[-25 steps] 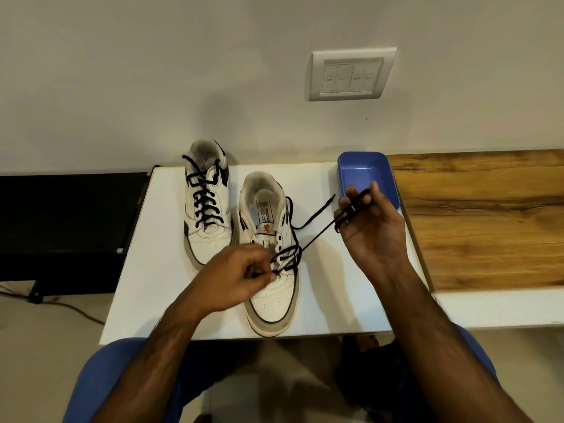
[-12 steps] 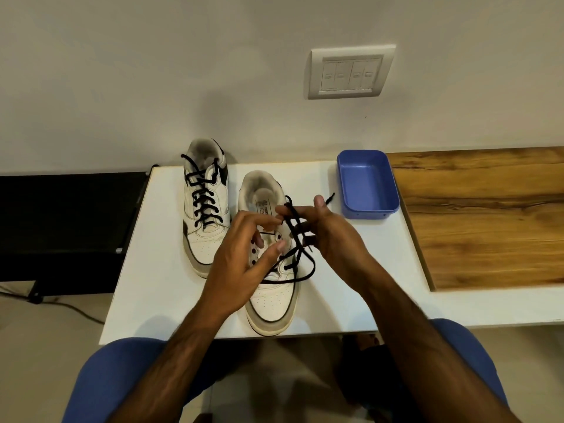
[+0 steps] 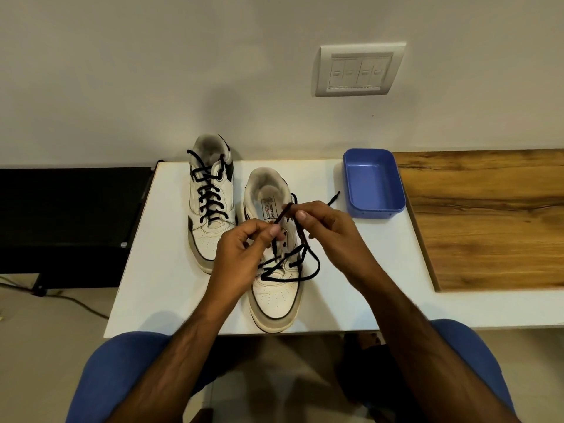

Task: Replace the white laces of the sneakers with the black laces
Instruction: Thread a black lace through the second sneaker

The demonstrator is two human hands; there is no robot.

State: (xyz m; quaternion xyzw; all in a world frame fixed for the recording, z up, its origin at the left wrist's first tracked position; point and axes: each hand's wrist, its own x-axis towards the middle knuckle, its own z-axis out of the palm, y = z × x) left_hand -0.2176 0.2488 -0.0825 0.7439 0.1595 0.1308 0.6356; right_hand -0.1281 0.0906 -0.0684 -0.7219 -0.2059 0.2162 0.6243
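Observation:
Two white sneakers stand on the white table (image 3: 158,270). The left sneaker (image 3: 210,206) is laced with a black lace all the way up. The right sneaker (image 3: 274,288) has a black lace (image 3: 300,270) threaded only through its lower eyelets, with slack looping off its right side. My left hand (image 3: 241,254) and my right hand (image 3: 323,230) are both over this shoe's tongue, each pinching the same end of the black lace between thumb and fingers. The lace's other end lies on the table toward the blue tray.
An empty blue plastic tray (image 3: 375,181) sits on the table right of the shoes. A wooden board (image 3: 488,218) lies beyond it on the right. A black bench (image 3: 67,215) stands left of the table. My knees in blue are below the table's front edge.
My right hand came back from beside the tray to the shoe, letting the lace go slack. My left hand rose from the lower eyelets and now pinches the lace end together with the right.

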